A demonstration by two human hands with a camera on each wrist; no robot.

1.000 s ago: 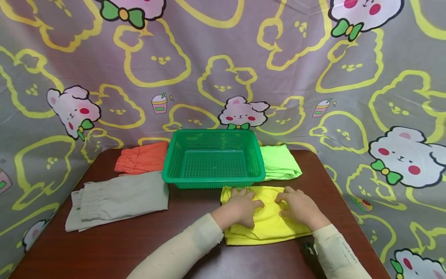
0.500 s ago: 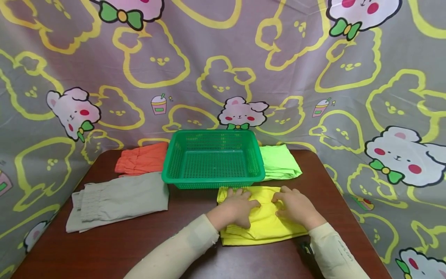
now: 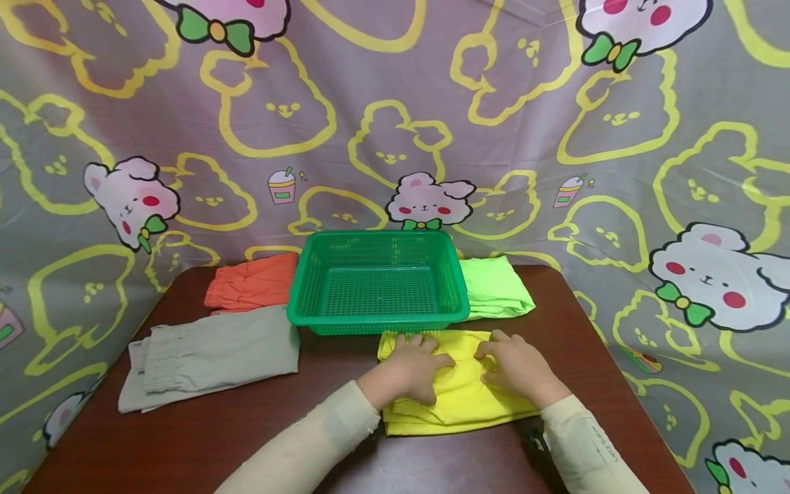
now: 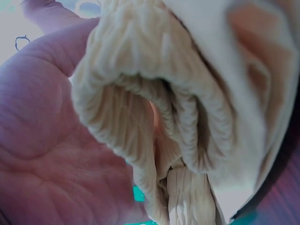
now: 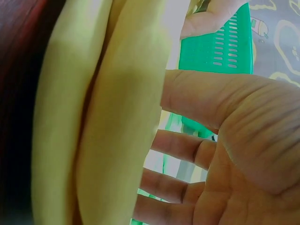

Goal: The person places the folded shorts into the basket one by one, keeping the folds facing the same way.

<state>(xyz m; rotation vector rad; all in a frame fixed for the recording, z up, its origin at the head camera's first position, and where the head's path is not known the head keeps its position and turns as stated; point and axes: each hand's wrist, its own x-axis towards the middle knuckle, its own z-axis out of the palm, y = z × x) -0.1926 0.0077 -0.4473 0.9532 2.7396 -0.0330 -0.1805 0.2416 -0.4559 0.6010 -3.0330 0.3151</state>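
The yellow cloth [image 3: 464,391] looks matt and smooth, but its gathered edge [image 4: 136,47] is ribbed. The grey cloth [image 3: 222,350] is matt too; the orange cloth [image 3: 256,281] looks crinkled. The basket [image 3: 379,318] is of glossy, finely perforated plastic. The table [image 3: 204,439] looks like polished wood, and the backdrop [image 3: 345,75] is smooth cloth.

Bright head view, hazy wrist views, tabletop [image 3: 426,463] glare

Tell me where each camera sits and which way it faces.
Head: on the head, facing forward and down at the folded yellow garment; left hand, right hand and sleeves show.
Left wrist: on that wrist, facing the garment's gathered edge; left palm shows.
Right wrist: on that wrist, facing folded layers; both hands show.
Head and right wrist share the green basket.
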